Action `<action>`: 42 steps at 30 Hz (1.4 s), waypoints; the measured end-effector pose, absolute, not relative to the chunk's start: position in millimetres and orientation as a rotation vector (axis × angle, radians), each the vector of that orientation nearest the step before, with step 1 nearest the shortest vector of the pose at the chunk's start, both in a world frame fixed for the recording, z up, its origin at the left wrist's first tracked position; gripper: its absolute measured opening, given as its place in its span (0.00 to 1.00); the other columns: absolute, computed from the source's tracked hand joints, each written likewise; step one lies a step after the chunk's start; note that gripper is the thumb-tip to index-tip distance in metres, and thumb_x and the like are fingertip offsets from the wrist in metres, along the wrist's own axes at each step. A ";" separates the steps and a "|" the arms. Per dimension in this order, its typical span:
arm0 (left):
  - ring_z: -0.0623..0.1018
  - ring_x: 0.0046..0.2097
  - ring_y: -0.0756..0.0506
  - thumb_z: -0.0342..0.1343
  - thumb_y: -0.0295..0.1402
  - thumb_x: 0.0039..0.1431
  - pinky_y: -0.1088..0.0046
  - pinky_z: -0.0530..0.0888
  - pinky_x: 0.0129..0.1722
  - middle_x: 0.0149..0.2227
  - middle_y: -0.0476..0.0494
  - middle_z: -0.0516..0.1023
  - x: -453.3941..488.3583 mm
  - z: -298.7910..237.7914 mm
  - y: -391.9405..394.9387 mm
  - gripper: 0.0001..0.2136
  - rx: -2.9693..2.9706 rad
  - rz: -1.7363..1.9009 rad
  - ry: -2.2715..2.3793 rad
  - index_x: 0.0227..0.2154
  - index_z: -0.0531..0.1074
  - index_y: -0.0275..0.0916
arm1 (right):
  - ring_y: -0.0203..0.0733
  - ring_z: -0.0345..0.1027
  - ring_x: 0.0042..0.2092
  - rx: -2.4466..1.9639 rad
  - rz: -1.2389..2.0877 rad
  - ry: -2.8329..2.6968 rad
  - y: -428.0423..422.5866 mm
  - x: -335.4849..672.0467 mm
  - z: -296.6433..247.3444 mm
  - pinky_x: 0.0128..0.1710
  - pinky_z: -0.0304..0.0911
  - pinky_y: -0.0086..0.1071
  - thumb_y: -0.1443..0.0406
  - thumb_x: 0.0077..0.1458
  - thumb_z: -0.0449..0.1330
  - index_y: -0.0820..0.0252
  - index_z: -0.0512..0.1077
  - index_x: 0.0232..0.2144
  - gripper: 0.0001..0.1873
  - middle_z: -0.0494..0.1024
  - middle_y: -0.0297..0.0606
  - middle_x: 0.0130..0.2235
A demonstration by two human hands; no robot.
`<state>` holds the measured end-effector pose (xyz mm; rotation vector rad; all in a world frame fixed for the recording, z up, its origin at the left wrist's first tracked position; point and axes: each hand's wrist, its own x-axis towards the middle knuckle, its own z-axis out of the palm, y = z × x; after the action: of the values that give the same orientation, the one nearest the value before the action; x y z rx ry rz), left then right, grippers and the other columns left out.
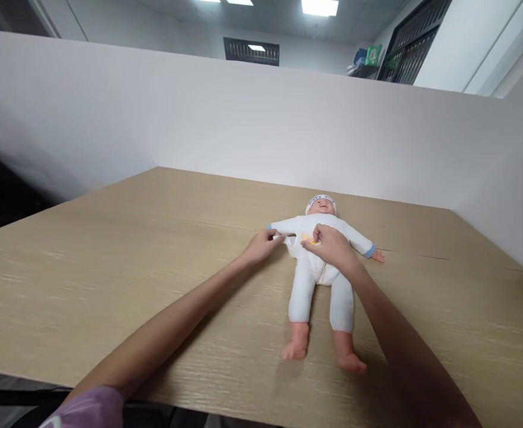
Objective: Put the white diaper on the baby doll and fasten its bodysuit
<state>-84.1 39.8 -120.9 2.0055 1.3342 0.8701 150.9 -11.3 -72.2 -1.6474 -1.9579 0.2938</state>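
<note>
Lying lengthwise, doll (308,279) head farthest.

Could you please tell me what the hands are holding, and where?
Both hold the white cloth romper on the baby doll: the left hand pinches the cloth beneath the doll's arm, and the right hand grips the chest front.

Doll (321,261) lies on its back on table (110,261), right of frame centre, head twd partition wall (199,119) behind, feet twd lower edge. Left hand (261,245) at doll's frame-left sleeve, right hand (330,246) on its chest.
</note>
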 end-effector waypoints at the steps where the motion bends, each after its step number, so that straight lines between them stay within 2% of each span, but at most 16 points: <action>1: 0.69 0.31 0.46 0.50 0.49 0.64 0.70 0.64 0.33 0.25 0.50 0.69 -77.6 -114.7 39.4 0.19 1.990 0.896 1.305 0.25 0.67 0.41 | 0.40 0.62 0.32 -1.645 0.303 -1.957 -11.2 150.5 -72.3 0.32 0.47 0.33 0.55 0.56 0.68 0.53 0.61 0.28 0.19 0.73 0.31 0.30; 8: 0.69 0.32 0.44 0.55 0.46 0.62 0.67 0.64 0.34 0.26 0.50 0.71 -14.4 -91.2 30.2 0.15 2.030 0.929 1.092 0.27 0.70 0.41 | 0.40 0.64 0.32 -1.631 0.320 -2.015 -10.4 154.8 -69.4 0.31 0.48 0.33 0.62 0.55 0.66 0.54 0.62 0.26 0.14 0.74 0.31 0.30; 13: 0.69 0.35 0.43 0.45 0.53 0.70 0.65 0.69 0.39 0.29 0.48 0.71 -12.4 -99.9 38.5 0.22 2.000 0.882 0.877 0.27 0.66 0.42 | 0.41 0.67 0.33 -1.570 0.446 -2.038 -8.6 162.3 -65.1 0.33 0.52 0.33 0.54 0.59 0.67 0.54 0.66 0.27 0.17 0.77 0.33 0.31; 15: 0.68 0.35 0.43 0.40 0.56 0.72 0.63 0.69 0.40 0.29 0.47 0.69 -15.8 -104.2 42.9 0.26 1.976 0.863 0.820 0.27 0.64 0.43 | 0.41 0.64 0.31 -1.595 0.429 -2.018 -6.7 161.9 -65.3 0.32 0.49 0.34 0.51 0.64 0.62 0.54 0.65 0.25 0.20 0.75 0.35 0.28; 18: 0.66 0.34 0.44 0.37 0.60 0.73 0.63 0.68 0.40 0.29 0.47 0.66 -18.7 -107.4 45.6 0.28 1.939 0.869 0.774 0.27 0.62 0.43 | 0.41 0.61 0.30 -1.587 0.426 -2.023 -4.8 161.5 -65.8 0.31 0.46 0.35 0.55 0.70 0.55 0.54 0.65 0.24 0.21 0.74 0.36 0.27; 21: 0.65 0.34 0.46 0.44 0.63 0.70 0.66 0.68 0.38 0.30 0.49 0.65 -20.9 -106.8 43.6 0.26 1.901 0.888 0.736 0.31 0.60 0.43 | 0.40 0.61 0.30 -1.548 0.486 -2.048 -5.5 164.8 -64.7 0.32 0.47 0.34 0.60 0.68 0.55 0.54 0.64 0.25 0.18 0.73 0.33 0.27; 23: 0.65 0.33 0.47 0.55 0.63 0.64 0.69 0.66 0.35 0.31 0.51 0.64 -23.2 -106.1 40.8 0.27 1.888 0.871 0.697 0.32 0.59 0.43 | 0.39 0.60 0.30 -1.540 0.522 -2.046 -6.1 167.8 -63.9 0.32 0.48 0.34 0.60 0.66 0.55 0.55 0.63 0.24 0.17 0.70 0.30 0.26; 25: 0.63 0.32 0.49 0.66 0.60 0.56 0.71 0.63 0.33 0.31 0.54 0.62 -25.7 -106.3 38.1 0.28 1.882 0.860 0.649 0.34 0.58 0.44 | 0.38 0.59 0.30 -1.532 0.554 -2.033 -5.7 170.3 -63.8 0.32 0.48 0.33 0.60 0.65 0.55 0.55 0.62 0.24 0.16 0.69 0.29 0.26; 27: 0.60 0.31 0.51 0.72 0.56 0.52 0.73 0.60 0.31 0.32 0.56 0.60 -27.7 -107.6 36.2 0.29 1.871 0.874 0.610 0.35 0.59 0.43 | 0.38 0.58 0.31 -1.515 0.582 -2.024 -4.3 172.2 -64.2 0.32 0.49 0.33 0.60 0.64 0.55 0.55 0.61 0.24 0.16 0.67 0.29 0.26; 32: 0.58 0.31 0.52 0.75 0.50 0.50 0.74 0.57 0.30 0.32 0.57 0.57 -29.1 -111.3 35.8 0.29 1.855 0.922 0.593 0.41 0.62 0.43 | 0.37 0.56 0.30 -1.452 0.644 -2.006 -0.5 177.0 -66.4 0.32 0.48 0.33 0.57 0.60 0.57 0.55 0.58 0.22 0.18 0.62 0.27 0.24; 36: 0.60 0.31 0.51 0.74 0.51 0.51 0.74 0.58 0.31 0.32 0.57 0.58 -30.7 -112.2 36.3 0.31 1.888 0.912 0.618 0.49 0.67 0.42 | 0.38 0.61 0.32 -1.432 0.646 -1.909 2.2 179.5 -70.4 0.33 0.53 0.32 0.53 0.54 0.62 0.55 0.64 0.27 0.15 0.68 0.28 0.28; 39: 0.60 0.30 0.51 0.73 0.52 0.53 0.73 0.58 0.31 0.32 0.56 0.60 -32.0 -111.9 36.7 0.30 1.906 0.903 0.637 0.50 0.69 0.42 | 0.38 0.63 0.33 -1.387 0.619 -1.796 3.3 178.1 -73.0 0.35 0.59 0.32 0.54 0.48 0.67 0.54 0.65 0.33 0.18 0.71 0.29 0.32; 42: 0.61 0.30 0.51 0.73 0.52 0.53 0.73 0.59 0.30 0.33 0.56 0.62 -33.8 -111.8 35.4 0.31 1.911 0.914 0.659 0.52 0.69 0.42 | 0.39 0.64 0.34 -1.301 0.557 -1.714 -3.1 175.6 -70.6 0.37 0.64 0.34 0.58 0.48 0.66 0.54 0.66 0.37 0.16 0.75 0.34 0.38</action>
<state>-33.8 35.4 -111.8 1.9109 0.6594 0.9139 175.6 -3.1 -70.6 -1.3007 -1.7141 0.5573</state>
